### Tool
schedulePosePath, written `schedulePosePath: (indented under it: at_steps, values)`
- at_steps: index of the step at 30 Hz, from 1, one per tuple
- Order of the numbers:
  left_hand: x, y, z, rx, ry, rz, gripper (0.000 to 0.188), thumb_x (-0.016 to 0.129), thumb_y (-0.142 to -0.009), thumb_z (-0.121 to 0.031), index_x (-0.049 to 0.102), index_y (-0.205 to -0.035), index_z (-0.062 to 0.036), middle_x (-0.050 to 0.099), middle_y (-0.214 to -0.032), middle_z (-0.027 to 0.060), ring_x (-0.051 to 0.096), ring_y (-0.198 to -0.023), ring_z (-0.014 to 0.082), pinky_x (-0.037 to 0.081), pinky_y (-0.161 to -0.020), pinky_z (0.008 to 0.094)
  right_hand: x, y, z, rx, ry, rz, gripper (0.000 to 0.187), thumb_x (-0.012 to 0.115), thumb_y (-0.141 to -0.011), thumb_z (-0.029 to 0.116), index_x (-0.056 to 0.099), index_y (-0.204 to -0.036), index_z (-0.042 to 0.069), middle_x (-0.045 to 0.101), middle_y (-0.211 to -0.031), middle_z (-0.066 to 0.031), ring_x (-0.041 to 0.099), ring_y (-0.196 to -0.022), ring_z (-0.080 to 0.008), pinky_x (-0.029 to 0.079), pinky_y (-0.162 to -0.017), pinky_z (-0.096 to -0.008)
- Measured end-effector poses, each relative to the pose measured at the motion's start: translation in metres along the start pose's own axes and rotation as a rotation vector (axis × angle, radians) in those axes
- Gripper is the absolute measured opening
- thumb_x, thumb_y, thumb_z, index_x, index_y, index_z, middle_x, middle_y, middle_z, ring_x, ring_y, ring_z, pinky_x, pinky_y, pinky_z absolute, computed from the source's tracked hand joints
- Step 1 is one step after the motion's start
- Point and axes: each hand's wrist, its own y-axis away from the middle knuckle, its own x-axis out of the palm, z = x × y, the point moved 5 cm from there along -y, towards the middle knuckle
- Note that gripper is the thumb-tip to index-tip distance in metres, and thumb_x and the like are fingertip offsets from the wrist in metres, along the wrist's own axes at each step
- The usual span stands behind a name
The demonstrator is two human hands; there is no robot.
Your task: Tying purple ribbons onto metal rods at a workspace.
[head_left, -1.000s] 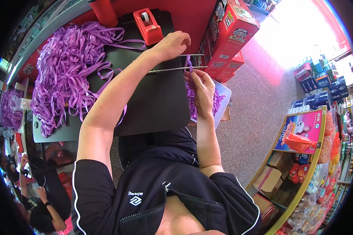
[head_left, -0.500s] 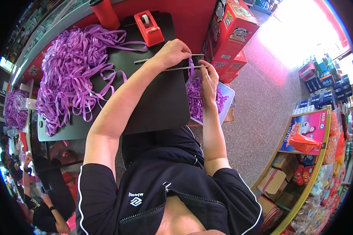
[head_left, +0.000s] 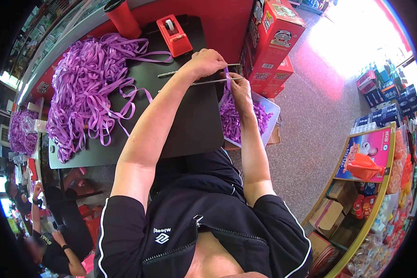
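Observation:
My left hand point(head_left: 208, 63) is over the dark tabletop's right edge, its fingertips pinched at the upper end of a purple ribbon point(head_left: 228, 82). Just below and to the right, my right hand point(head_left: 241, 92) has its fingers closed at the same ribbon, beside the end of a thin metal rod point(head_left: 213, 82). A second thin metal rod point(head_left: 167, 74) runs behind my left wrist and out past the fingertips. The ribbon crosses the rods and hangs toward a pale plastic bin point(head_left: 274, 116) holding short purple ribbon pieces point(head_left: 231, 116). My fingers partly hide the grip.
A large tangled heap of purple ribbon point(head_left: 85, 88) covers the left of the table point(head_left: 185, 125). Behind it stand a red tape dispenser point(head_left: 174, 36) and a red cylinder point(head_left: 123, 18). Red cartons point(head_left: 280, 28) are stacked beyond the bin. Another person point(head_left: 62, 231) sits at lower left.
My right hand's fingertips have shifted from the lower rod's end inward to the ribbon. My left hand stays nearly in place. The whole view has shifted slightly.

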Motion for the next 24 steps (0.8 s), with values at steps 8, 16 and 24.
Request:
schedulePosePath:
  at_steps: [8,16,24]
  values:
    - [0.007,-0.004,0.007,0.135,-0.148,-0.125,0.029,0.056,-0.083,-0.03,0.072,-0.094,-0.0083,0.064,-0.114,0.0083,0.057,-0.11,0.0244,0.039,-0.097,0.0366,-0.018,0.038,-0.022,-0.043,0.451,-0.197,0.037,0.062,-0.091,0.028,0.062,-0.115,0.0,0.066,-0.094,-0.0037,0.056,-0.083,-0.0084,0.044,-0.077,-0.0232]
    - [0.009,0.002,0.011,0.144,-0.208,-0.169,0.032,0.054,-0.085,-0.035,0.072,-0.095,-0.0106,0.063,-0.118,0.0073,0.052,-0.118,0.0227,0.034,-0.101,0.0386,0.0,0.067,0.051,-0.063,0.088,0.036,0.023,0.056,-0.094,0.018,0.067,-0.099,-0.002,0.063,-0.081,-0.0025,0.057,-0.076,-0.008,0.043,-0.071,-0.0208]
    - [0.01,-0.001,0.009,0.12,-0.201,-0.173,0.033,0.05,-0.085,-0.035,0.073,-0.096,-0.0136,0.061,-0.122,0.0041,0.045,-0.124,0.0232,0.028,-0.104,0.0403,-0.04,0.044,0.027,-0.068,0.122,-0.058,0.024,0.055,-0.095,0.018,0.067,-0.095,-0.002,0.066,-0.082,-0.0038,0.059,-0.077,-0.0096,0.046,-0.075,-0.0239]
